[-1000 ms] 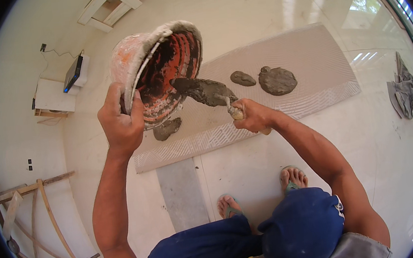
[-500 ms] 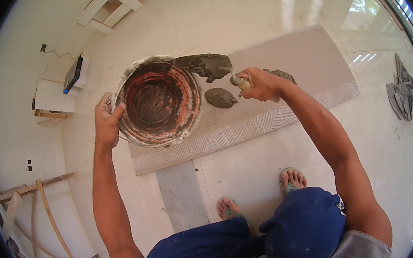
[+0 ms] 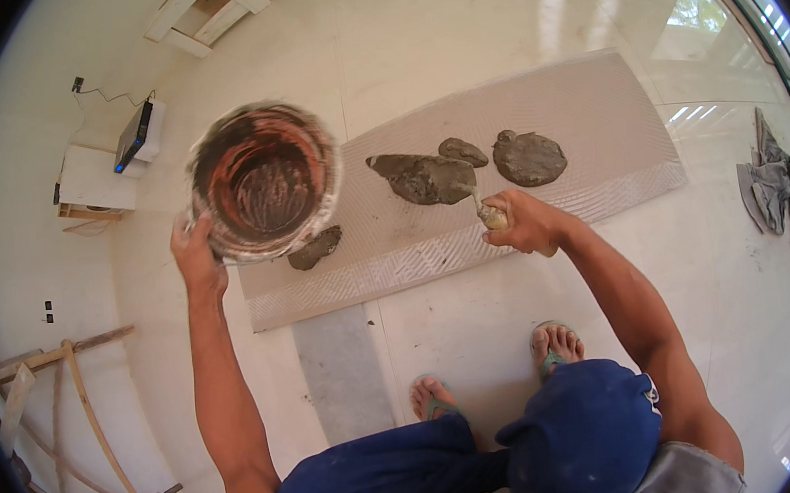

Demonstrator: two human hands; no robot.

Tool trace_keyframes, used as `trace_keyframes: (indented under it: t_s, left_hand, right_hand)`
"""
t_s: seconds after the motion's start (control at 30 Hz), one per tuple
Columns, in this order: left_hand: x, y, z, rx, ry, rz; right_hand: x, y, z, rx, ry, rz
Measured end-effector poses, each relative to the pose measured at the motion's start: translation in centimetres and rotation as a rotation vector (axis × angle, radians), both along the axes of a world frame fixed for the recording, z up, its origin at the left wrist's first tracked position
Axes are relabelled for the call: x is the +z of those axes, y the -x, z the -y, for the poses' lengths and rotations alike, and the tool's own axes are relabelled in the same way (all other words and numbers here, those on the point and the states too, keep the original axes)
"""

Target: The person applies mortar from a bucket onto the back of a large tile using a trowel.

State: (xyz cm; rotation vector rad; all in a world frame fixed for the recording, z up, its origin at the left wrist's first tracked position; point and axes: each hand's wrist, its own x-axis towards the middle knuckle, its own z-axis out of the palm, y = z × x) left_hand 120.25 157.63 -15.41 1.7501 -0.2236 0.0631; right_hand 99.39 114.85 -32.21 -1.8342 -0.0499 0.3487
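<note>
Now your left hand (image 3: pixel 196 256) grips the rim of the round, mortar-caked orange bucket (image 3: pixel 263 181), while your right hand (image 3: pixel 524 222) is closed around a small trowel (image 3: pixel 478 202) in grey mortar blobs (image 3: pixel 426 177) on the large ridged grey tile (image 3: pixel 465 183). Spreading seems next; keep strokes even.

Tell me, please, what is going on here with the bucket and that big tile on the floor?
A person is bent over a large grey tile lying face down on the floor. The left hand holds a mortar-smeared bucket by its rim, raised over the tile's left end with its mouth up. The right hand grips a trowel whose blade sits on a mortar blob. Three more blobs lie on the tile: two to the right and one by the bucket.
</note>
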Motion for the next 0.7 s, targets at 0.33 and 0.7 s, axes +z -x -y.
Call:
trace_keyframes:
  t_s: [0.33,0.7]
  left_hand:
    - [-6.1,16.1,-13.6,0.327,0.194,-0.18]
    - [-17.3,35.6,-25.8,0.575,0.117,-0.715]
  right_hand:
    - [-5.7,3.0,-2.0,-0.352,0.461,0.23]
    - [-4.7,9.2,6.5,-0.377,0.491,-0.024]
